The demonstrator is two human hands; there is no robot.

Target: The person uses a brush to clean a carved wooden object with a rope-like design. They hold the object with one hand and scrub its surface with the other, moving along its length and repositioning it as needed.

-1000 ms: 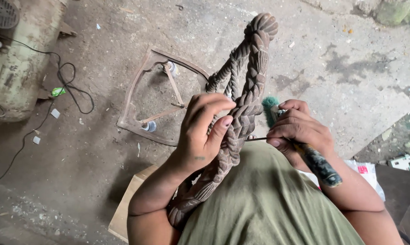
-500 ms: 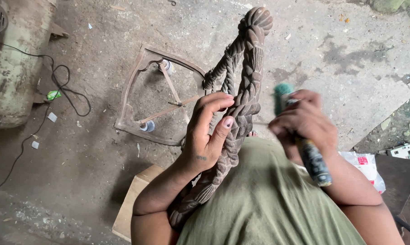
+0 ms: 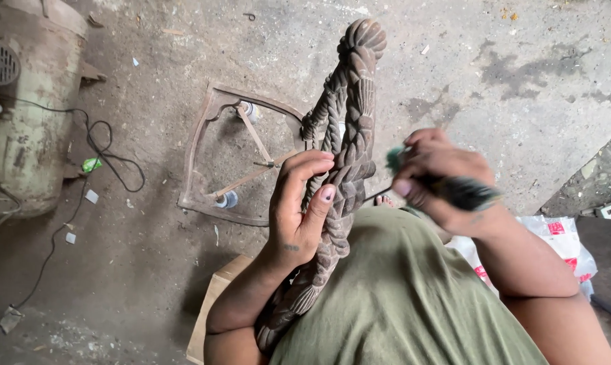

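Note:
A long carved wooden piece (image 3: 349,122), brown with leaf and scroll carving, leans from my lap out over the concrete floor. My left hand (image 3: 302,209) is wrapped around its middle, thumb on the carving. My right hand (image 3: 434,179), blurred by motion, grips a dark green-handled tool (image 3: 464,192) beside the carving's right edge; a thin metal shaft (image 3: 376,196) runs from the tool toward the wood. My olive green shirt (image 3: 400,297) fills the lower middle and hides the carving's lower end.
A curved wooden frame (image 3: 204,145) with cross rods lies on the floor behind the carving. An old pale green machine (image 3: 21,108) with black cables (image 3: 109,155) stands at the left. A wooden block (image 3: 211,304) sits under me. A white plastic bag (image 3: 562,247) lies at right.
My right hand with the tool has moved up along the carving's right side and blurred. The left hand keeps the same grip. The view shifted slightly.

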